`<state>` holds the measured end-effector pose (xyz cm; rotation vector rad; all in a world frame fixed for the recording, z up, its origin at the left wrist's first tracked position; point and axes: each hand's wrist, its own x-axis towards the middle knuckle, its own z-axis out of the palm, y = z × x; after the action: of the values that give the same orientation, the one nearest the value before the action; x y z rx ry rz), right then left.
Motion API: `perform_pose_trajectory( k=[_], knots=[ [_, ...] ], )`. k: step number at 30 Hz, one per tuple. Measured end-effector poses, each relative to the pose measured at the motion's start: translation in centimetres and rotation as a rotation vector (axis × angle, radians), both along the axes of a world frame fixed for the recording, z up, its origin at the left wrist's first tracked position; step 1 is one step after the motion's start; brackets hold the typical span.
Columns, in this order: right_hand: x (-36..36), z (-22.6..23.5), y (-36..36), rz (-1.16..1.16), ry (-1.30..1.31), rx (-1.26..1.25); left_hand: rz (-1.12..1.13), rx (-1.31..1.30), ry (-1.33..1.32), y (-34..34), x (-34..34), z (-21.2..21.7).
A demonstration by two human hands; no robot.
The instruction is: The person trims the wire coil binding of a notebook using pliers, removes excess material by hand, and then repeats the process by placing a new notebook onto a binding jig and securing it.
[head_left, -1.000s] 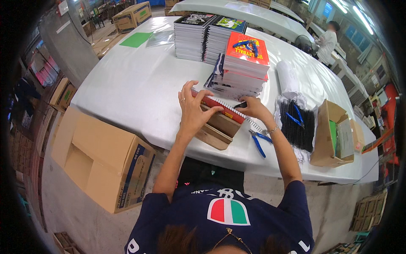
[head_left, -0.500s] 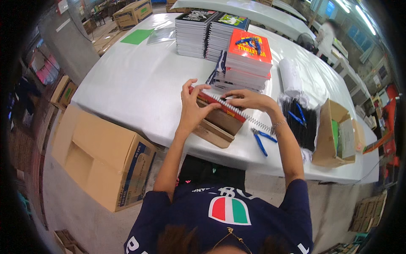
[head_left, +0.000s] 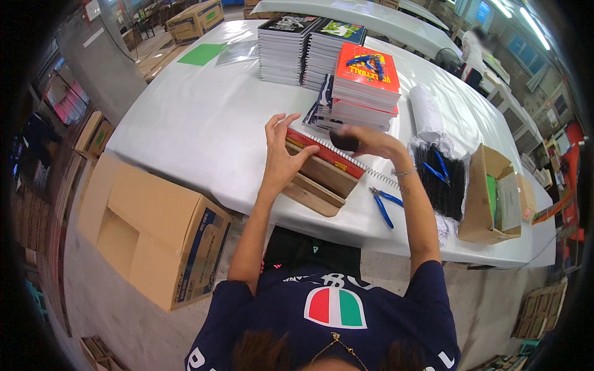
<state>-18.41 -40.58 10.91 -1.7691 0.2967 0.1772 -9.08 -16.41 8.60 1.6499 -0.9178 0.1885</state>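
Observation:
A red notebook (head_left: 334, 157) stands edge-up in a wooden stand (head_left: 315, 188) on the near part of the table. A metal spiral coil (head_left: 387, 177) runs along its upper edge and sticks out past its right end. My left hand (head_left: 284, 151) holds the notebook's left part, thumb on the near face and fingers at the far side. In my right hand (head_left: 377, 145), slightly blurred, is a dark rounded object (head_left: 344, 141), held just above the coiled edge; its kind is unclear. Blue-handled cutting pliers (head_left: 387, 205) lie right of the stand.
Behind the stand rise stacks of red books (head_left: 365, 96) and dark-covered spiral notebooks (head_left: 283, 55). To the right are black coils (head_left: 442, 188) with more blue pliers (head_left: 438, 167), a white roll (head_left: 427, 111) and an open carton (head_left: 486, 213). A large cardboard box (head_left: 154, 229) sits left, below the table edge.
My right hand has lifted and turned slightly, and the dark object in it shows more fully. The notebook has shifted a little to the right, with more of its coiled edge visible.

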Motion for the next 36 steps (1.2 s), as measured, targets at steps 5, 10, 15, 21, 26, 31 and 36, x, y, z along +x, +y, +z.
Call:
perform_pose_trajectory(
  k=[5, 10, 15, 21, 26, 31, 36],
  knots=[
    [0.3, 3.8, 3.7, 0.187, 0.043, -0.185, -0.038, -0.037, 0.056, 0.6, 0.7, -0.6],
    [0.7, 1.7, 0.6, -0.052, -0.091, 0.360, -0.133, -0.116, 0.207, 0.3, 1.8, -1.6],
    [1.9, 2.4, 2.9, 0.113, 0.064, -0.137, -0.268, -0.230, 0.451, 0.7, 2.1, -1.6],
    [2.3, 4.7, 3.8, 0.181, 0.177, -0.518, -0.379, -0.249, 0.560, 0.7, 2.7, -1.3],
    [2.1, 5.7, 5.5, 0.129, -0.125, -0.316, -0.418, -0.232, 0.595, 1.4, 3.6, -1.5],
    [3.5, 7.4, 6.3, 0.222, -0.102, -0.618, -0.459, -0.260, 0.589, 1.4, 4.3, -2.4],
    [5.1, 7.2, 6.3, 0.198, -0.146, -0.571, -0.463, -0.210, 0.563, 1.9, 4.6, -1.9]
  ],
)
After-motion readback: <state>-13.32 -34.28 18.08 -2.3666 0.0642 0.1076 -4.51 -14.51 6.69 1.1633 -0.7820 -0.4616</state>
